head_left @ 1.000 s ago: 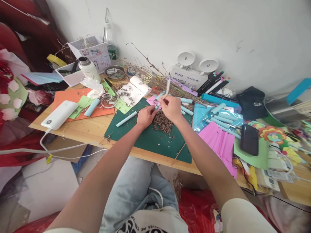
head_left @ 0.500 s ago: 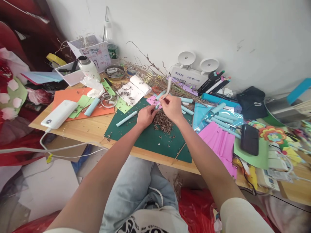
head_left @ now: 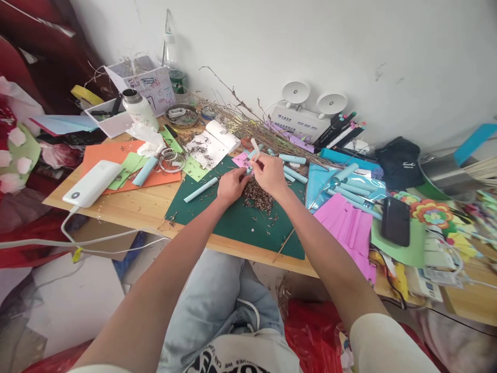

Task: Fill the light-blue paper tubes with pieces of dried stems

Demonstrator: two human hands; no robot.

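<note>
White wall [head_left: 233,41] behind a wooden desk [head_left: 147,208], on which a green mat [head_left: 217,228] bears a heap of brown dried plant bits [head_left: 259,198] and, beside the left hand [head_left: 230,186], a pale-blue tube [head_left: 201,190]. At the far side of the heap, the right hand [head_left: 269,173] has its thumb and fingers pinched together on a white strip [head_left: 254,145], its free end upright, while the left fingers curl close at a small pale-blue piece [head_left: 249,170], mostly hidden, so that whether they grip it cannot be told. Dry twigs [head_left: 248,123] lie along the wall, near 2 white discs [head_left: 295,92].
</note>
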